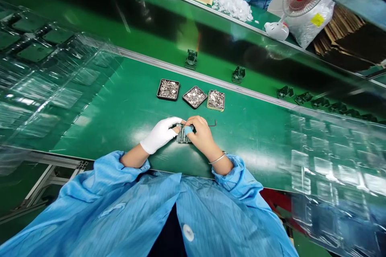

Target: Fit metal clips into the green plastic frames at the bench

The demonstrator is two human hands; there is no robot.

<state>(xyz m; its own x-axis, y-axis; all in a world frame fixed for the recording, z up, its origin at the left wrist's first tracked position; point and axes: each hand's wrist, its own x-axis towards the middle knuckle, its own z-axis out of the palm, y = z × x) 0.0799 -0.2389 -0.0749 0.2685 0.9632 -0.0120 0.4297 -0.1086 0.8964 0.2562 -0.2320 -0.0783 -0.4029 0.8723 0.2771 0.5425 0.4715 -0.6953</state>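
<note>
Now, at the green worktop [126, 100], the gloved left hand [161, 133] and the right hand [201, 134] have fingers [196, 120] clamped on the circuit board [183, 137] between them, which could tilt or slip if uneven pressure bears on its far edge.

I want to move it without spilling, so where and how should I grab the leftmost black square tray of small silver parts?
Probably pinch the tray by its left rim, coming from the left. It lies flat with a raised rim around loose silver pieces, and green tabletop spreads along that side, while a second black tray sits close on the right. Keep it level.
</note>
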